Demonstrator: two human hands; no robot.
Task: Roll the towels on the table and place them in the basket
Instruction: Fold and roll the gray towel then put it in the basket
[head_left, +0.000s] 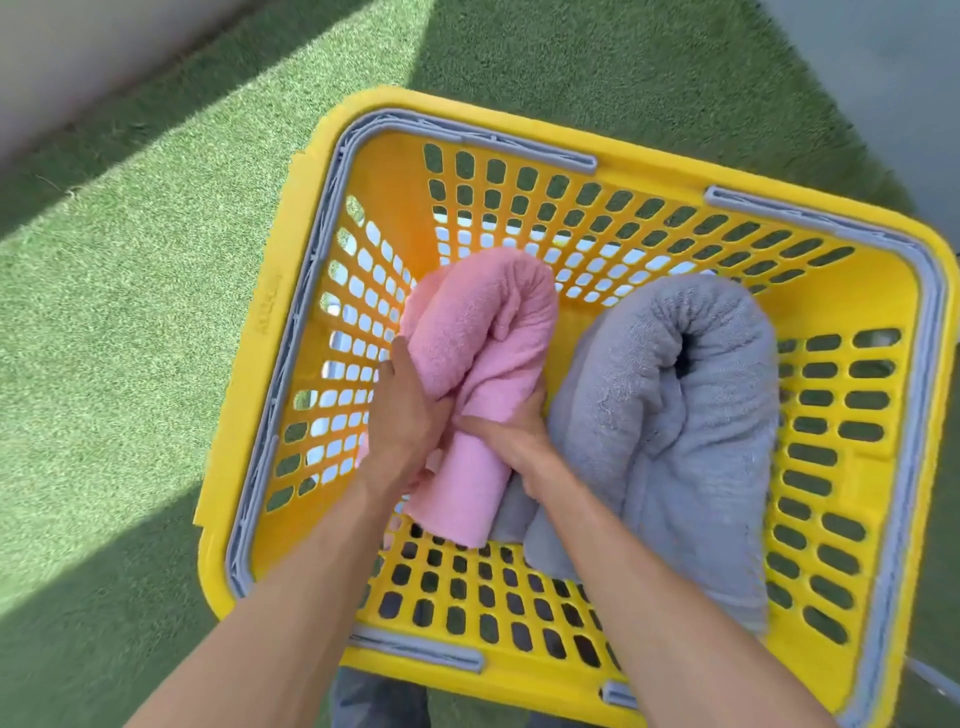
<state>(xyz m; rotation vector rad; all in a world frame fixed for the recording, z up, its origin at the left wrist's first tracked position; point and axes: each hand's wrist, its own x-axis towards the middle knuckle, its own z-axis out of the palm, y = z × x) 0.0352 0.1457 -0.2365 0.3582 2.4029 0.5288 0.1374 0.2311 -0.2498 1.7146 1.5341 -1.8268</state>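
Fingers of the left hand (410, 415) curl round the left side of the rolled pink towel (480, 374), while the right hand (511, 441) grips the same roll from the right, thumb laid across its middle. Both hands hold the pink towel bent over on itself inside the yellow basket (878, 613), its lower end near the front wall. Just beside it on the right, touching it, lies a larger rolled grey towel (670, 431), also folded over. Grey handles (906, 519) rest along the basket's rim. Green artificial turf (130, 312) surrounds the basket, partly in shadow.
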